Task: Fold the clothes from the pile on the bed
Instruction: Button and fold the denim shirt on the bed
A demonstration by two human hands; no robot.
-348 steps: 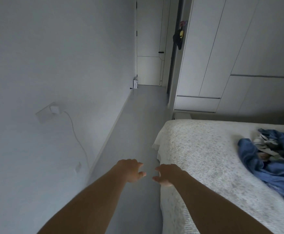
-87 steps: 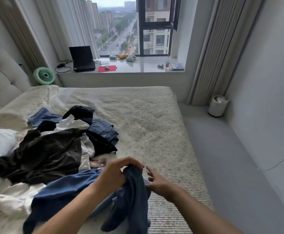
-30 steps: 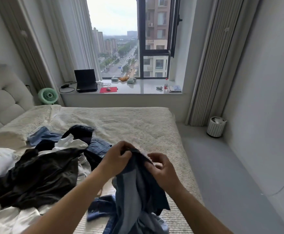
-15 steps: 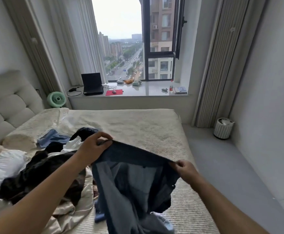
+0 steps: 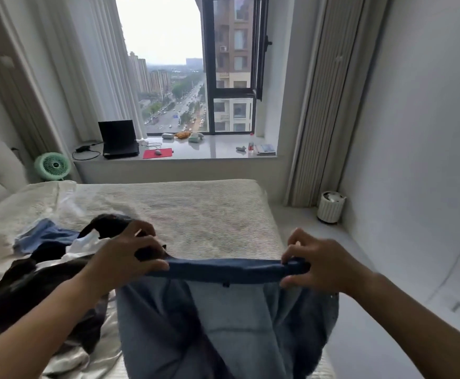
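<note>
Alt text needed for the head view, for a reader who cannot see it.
Both hands, left hand and right hand, hold a blue garment stretched by its top edge over a bed, a pile of clothes to the left.

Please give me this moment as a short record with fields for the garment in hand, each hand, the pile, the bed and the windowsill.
garment: blue garment, held up by its top edge, stretched flat between both hands, the rest hanging down
left hand: left hand grips the left end of that edge
right hand: right hand pinches the right end
pile: clothes pile, dark, white and blue pieces, unfolded, left of the garment
bed: bed, ribbed light cover
windowsill: laptop, red mouse pad
floor: green fan, white bin
</note>
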